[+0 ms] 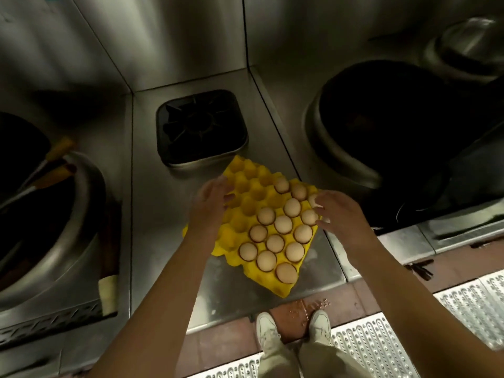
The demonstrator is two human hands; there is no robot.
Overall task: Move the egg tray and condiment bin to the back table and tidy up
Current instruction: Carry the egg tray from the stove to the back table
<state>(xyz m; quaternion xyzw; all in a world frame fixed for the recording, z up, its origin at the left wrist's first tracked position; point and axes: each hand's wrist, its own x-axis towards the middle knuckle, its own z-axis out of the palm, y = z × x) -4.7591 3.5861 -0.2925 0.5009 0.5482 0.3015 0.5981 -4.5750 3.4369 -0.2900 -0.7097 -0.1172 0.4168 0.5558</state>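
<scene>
Egg tray [246, 192], yellow, is seen lying askew on the steel counter [152, 214] below one square burner [201, 126]. Fourteen eggs [283, 223] are counted; one is half hidden by the right hand [342, 214]. Left hand [210, 203] is placed at the tray's left edge, fingers loosely spread; no grip is seen. Two woks [381, 126] are noted alongside.

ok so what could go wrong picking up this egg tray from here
The eggs all sit on the right half of the yellow egg tray, so an even lift could tip it toward the right hand, and eggs may roll out. The tray's near corner overhangs the steel counter edge, so a nudge could slide it off. Neither the left hand nor the right one seems to grip yet; a rushed lift could bend the tray.
</scene>
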